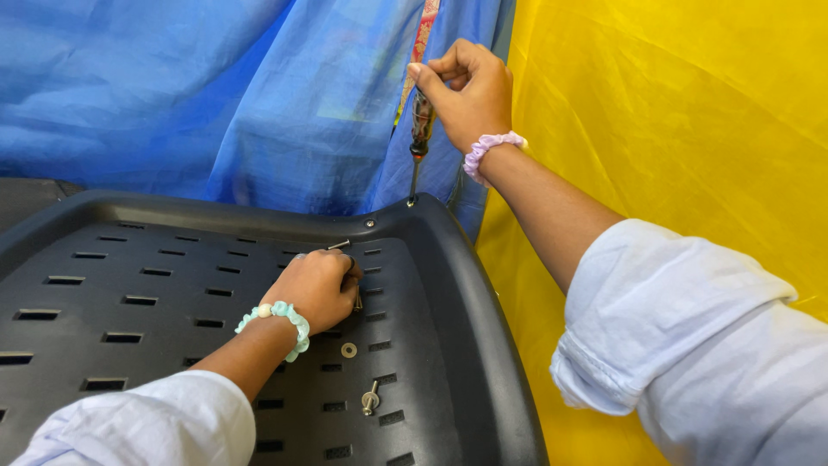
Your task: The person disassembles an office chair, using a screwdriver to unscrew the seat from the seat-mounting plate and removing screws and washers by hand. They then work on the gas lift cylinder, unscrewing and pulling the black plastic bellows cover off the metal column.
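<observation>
While the right hand [466,86] grips a screwdriver [420,129] upright, its tip on a screw [410,204] at the rim of the black slotted seat shell [172,302], the left hand [317,286] rests curled on the shell, pinching a small metal piece. Beside it lie a washer [348,349] and a bolt [370,399].

Black slotted seat shell [155,302]: right hand [470,91] grips screwdriver [420,129] upright, tip at shell's top rim. Left hand [319,285] rests closed inside shell w/ small metal part; washer [348,349] & bolt [370,399] just below it.
</observation>
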